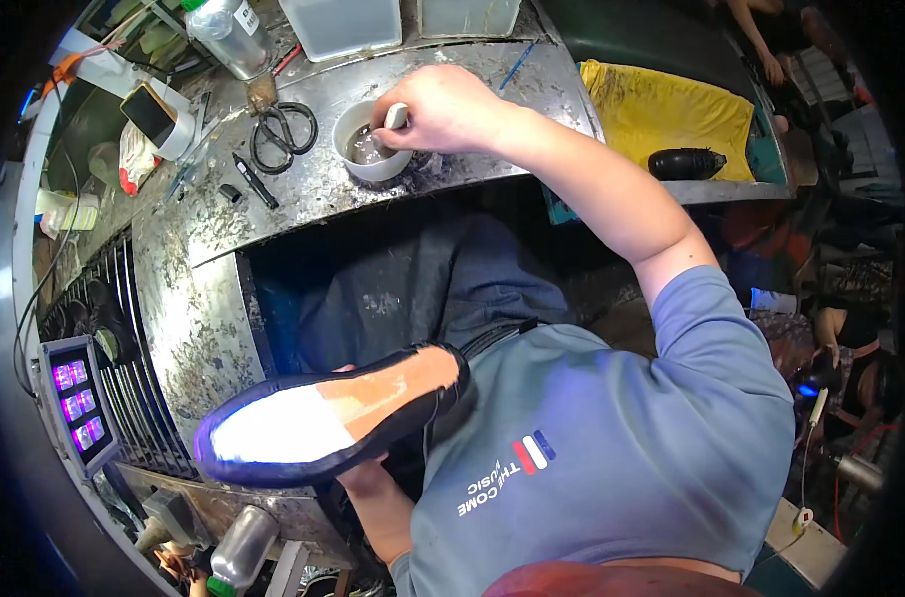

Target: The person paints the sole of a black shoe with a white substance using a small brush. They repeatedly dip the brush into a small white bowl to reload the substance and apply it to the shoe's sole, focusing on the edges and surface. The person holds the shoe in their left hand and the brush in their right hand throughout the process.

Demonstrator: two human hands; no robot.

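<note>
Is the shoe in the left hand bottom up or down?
Bottom up: the long black shoe shows its flat tan and white underside to the camera, the left hand behind it.

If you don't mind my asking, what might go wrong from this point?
The white cup stands near the front edge of the metal bench, so a nudge from the right hand might tip it and spill the liquid inside. Lifting the white-handled tool out could drip onto the lap. The black shoe is held sole-up by the left hand alone, so it may slip if that grip loosens.
</note>
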